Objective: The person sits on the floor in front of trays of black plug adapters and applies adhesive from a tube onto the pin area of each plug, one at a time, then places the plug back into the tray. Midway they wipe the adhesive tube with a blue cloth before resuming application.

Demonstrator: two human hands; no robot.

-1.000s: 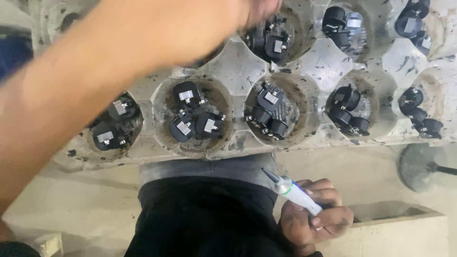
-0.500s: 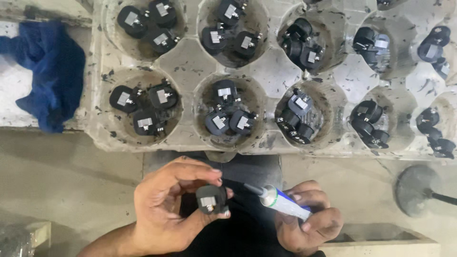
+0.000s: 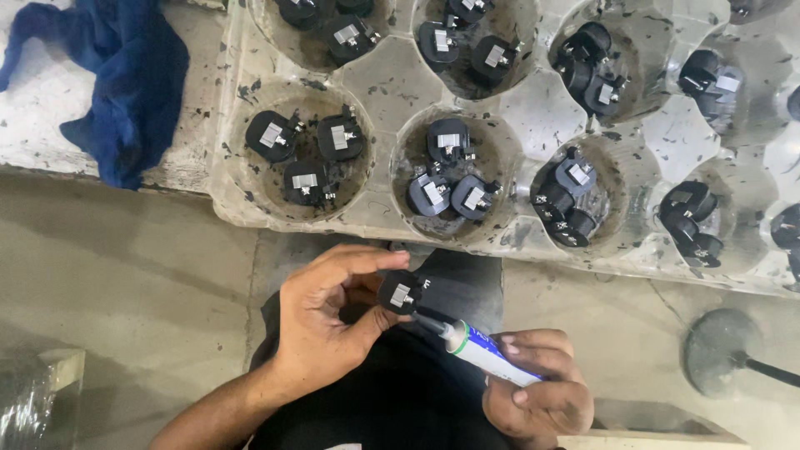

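Observation:
My left hand (image 3: pixel 329 321) pinches a small round black part (image 3: pixel 400 292) with a silver metal plate on its face, held over my lap. My right hand (image 3: pixel 537 396) grips a white and blue glue tube (image 3: pixel 483 352). The tube's dark nozzle tip touches the lower edge of the black part. Above my hands lies a clear plastic tray (image 3: pixel 379 79) with round pockets, and each pocket holds two or three of the same black parts.
A crumpled blue cloth (image 3: pixel 117 83) lies on the white surface left of the tray. A round grey stand base (image 3: pixel 725 350) sits on the concrete floor at the right. My dark trousers fill the bottom middle.
A second ago my left arm reached up over the tray. It came back down holding one black part. The tube's nozzle has now closed in and touches that part.

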